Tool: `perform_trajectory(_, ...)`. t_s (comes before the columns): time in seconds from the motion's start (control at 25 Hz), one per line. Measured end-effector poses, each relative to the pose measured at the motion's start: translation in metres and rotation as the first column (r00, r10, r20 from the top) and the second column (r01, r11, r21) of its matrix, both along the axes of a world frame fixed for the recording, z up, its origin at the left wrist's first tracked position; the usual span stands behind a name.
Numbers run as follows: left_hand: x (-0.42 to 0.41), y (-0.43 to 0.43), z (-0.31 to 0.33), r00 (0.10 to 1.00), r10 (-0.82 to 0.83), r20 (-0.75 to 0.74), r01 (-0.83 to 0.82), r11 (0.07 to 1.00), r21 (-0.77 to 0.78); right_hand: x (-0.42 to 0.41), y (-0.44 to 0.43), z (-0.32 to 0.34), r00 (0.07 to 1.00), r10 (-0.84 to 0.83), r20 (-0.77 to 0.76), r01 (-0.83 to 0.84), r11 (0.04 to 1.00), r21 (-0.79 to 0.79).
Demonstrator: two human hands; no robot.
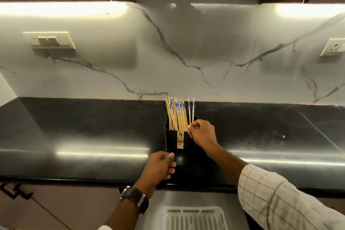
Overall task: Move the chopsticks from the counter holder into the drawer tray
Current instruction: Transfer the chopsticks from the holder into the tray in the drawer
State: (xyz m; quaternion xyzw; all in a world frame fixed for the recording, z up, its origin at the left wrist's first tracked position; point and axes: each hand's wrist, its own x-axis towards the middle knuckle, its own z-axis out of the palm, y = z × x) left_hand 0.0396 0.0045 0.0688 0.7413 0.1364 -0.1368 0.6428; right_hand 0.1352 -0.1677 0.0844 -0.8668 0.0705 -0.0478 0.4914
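Note:
A tall black holder (183,157) stands on the black counter near its front edge. Several bamboo chopsticks (177,114) with blue-and-white tops stick up out of it. My right hand (202,133) is at the holder's upper right rim, fingers pinched around two chopsticks (191,110) that stand apart from the bunch. My left hand (159,167) grips the holder's lower left side. A white slotted tray (194,217) lies in the open drawer below the counter, at the bottom of the view.
The glossy black counter (84,136) runs left to right under a marble backsplash. Switch plates (50,40) sit on the wall at left and right. A small round object (283,136) lies on the counter at right. Cabinet fronts are below left.

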Motion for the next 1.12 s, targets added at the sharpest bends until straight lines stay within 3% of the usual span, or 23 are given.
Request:
perform_trajectory(0.12,0.025,-0.001,0.012,0.991,0.125,0.039,-0.123,0.991,-0.048,0.055,0.000,0.003,0.986,-0.131,0.100,0.141,0.984,-0.105)
perform_trajectory(0.2,0.038,-0.001,0.018,0.982,0.184,0.041,-0.178,0.978,-0.113,0.090,-0.002,-0.001,0.988,-0.157,0.009,0.157,0.985,-0.076)
perform_trajectory(0.32,0.064,0.003,0.025,0.962,0.274,0.023,-0.264,0.946,-0.189,0.135,0.000,-0.009,0.983,-0.097,-0.154,0.091,0.995,-0.042)
perform_trajectory(0.52,0.094,0.001,0.029,0.946,0.324,-0.009,-0.316,0.914,-0.254,0.167,0.011,-0.017,0.978,0.037,-0.204,-0.042,0.999,-0.019)
perform_trajectory(0.72,0.113,-0.008,0.030,0.948,0.313,-0.061,-0.318,0.909,-0.270,0.180,0.012,-0.026,0.985,0.094,-0.147,-0.122,0.975,-0.189)
perform_trajectory(0.84,0.116,-0.011,0.031,0.947,0.314,-0.061,-0.318,0.901,-0.296,0.176,0.009,-0.023,0.999,0.013,-0.048,-0.022,0.980,-0.198)
perform_trajectory(0.96,0.114,-0.012,0.029,0.942,0.328,-0.069,-0.331,0.883,-0.334,0.157,0.004,0.001,0.971,-0.147,0.190,0.166,0.982,-0.086)
perform_trajectory(1.12,0.098,-0.034,0.020,0.946,0.270,-0.177,-0.321,0.841,-0.434,0.086,-0.013,0.063,0.845,-0.330,0.422,0.150,0.902,0.405)
